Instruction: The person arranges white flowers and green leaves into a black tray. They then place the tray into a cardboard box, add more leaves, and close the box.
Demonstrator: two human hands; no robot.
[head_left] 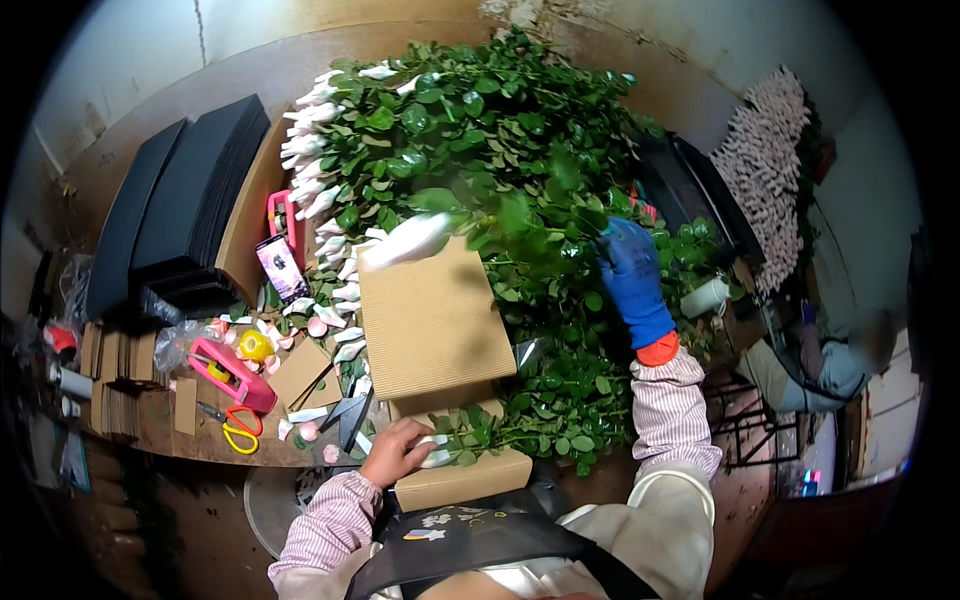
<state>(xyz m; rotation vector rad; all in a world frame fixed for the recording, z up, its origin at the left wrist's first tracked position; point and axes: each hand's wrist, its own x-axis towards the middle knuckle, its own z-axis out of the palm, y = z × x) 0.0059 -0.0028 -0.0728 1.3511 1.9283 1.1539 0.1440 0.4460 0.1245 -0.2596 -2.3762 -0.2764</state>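
My bare left hand (397,456) rests at the near edge of the bench, thumb and fingers on a white-sleeved rose head (436,454). Its leafy stems (555,435) stretch to the right over a folded piece of corrugated cardboard (465,480). My right hand (631,262), in a blue glove, grips a leafy rose stem. The blurred white-wrapped head (411,240) of a rose is above the top edge of an upright-looking corrugated cardboard sheet (439,322); whether they touch, I cannot tell.
A large heap of roses (480,127) fills the back. Black sheets (195,180) are stacked left. Nearby lie a phone (282,268), pink tape dispenser (232,375), scissors (238,430) and cardboard pieces (304,373). A white bottle (703,297) and a seated person (817,367) are right.
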